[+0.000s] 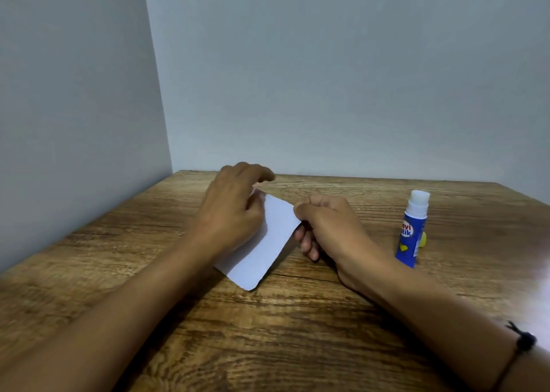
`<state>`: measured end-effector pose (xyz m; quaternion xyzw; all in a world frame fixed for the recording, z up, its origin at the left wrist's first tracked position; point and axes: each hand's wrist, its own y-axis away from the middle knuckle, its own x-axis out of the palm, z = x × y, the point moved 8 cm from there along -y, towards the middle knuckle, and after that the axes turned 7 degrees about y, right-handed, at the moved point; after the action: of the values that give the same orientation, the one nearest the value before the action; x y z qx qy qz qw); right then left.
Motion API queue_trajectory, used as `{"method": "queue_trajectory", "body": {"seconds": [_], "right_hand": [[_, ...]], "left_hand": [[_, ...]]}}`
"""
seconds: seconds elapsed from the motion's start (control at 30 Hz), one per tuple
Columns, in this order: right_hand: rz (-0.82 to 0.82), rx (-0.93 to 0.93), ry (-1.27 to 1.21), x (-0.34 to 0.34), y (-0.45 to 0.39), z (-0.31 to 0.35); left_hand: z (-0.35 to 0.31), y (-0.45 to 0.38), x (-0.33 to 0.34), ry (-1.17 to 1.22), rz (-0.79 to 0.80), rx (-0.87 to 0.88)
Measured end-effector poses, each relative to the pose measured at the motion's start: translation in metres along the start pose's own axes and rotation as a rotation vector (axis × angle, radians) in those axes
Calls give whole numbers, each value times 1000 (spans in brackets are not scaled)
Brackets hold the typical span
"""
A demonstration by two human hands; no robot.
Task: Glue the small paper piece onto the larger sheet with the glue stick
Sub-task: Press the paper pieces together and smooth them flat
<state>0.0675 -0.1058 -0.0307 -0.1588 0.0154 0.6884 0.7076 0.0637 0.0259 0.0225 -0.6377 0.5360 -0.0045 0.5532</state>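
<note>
Head view: glue stick upright, uncapped tip up, beside right hand.

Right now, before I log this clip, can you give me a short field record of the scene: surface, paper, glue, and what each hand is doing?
surface: brown wood-grain table, set in a corner of grey walls
paper: white rounded-corner paper sheet, partly lifted off the table
small piece: not separately distinguishable
glue: blue-and-white uncapped glue stick, upright, right of the hands, untouched
yellow object: small, behind the glue stick, possibly its cap
left hand: over the sheet's far-left part, grip hidden
right hand: pinching the sheet's right edge
wrist: dark cord bracelet on the right arm
</note>
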Motion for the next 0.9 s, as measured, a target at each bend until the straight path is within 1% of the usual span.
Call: {"method": "queue_trajectory", "body": {"seconds": [0.1,0.13,0.2,0.3,0.4,0.5,0.6,0.7,0.73,0.8,0.83,0.9], "right_hand": [[8,-52,18,2,2,6],[-1,-70,15,1,3,8],[-29,-98,33,-2,4,10],[-45,-123,36,-4,3,12],[-28,-121,22,-3,4,11],[-1,-102,33,1,6,10],[21,-77,9,4,4,8],[25,-21,-44,4,3,3],[15,-6,-60,3,2,1],[-17,10,-73,-2,2,-1],[-34,6,-63,-5,1,-1],[-61,-18,0,-9,1,0]], "left_hand": [[-30,0,6,47,158,195],[-35,1,7,42,194,220],[-35,2,6,34,211,211],[-29,1,4,81,160,121],[-18,0,4,135,92,-29],[2,-2,-7,222,-45,-198],[20,-2,-19,278,-183,-327],[35,0,-22,277,-240,-437],[37,0,-22,228,-240,-437],[31,-1,-20,58,-192,-334],[24,-2,-16,-10,-153,-244],[4,-3,-9,-57,-84,-31]]}}
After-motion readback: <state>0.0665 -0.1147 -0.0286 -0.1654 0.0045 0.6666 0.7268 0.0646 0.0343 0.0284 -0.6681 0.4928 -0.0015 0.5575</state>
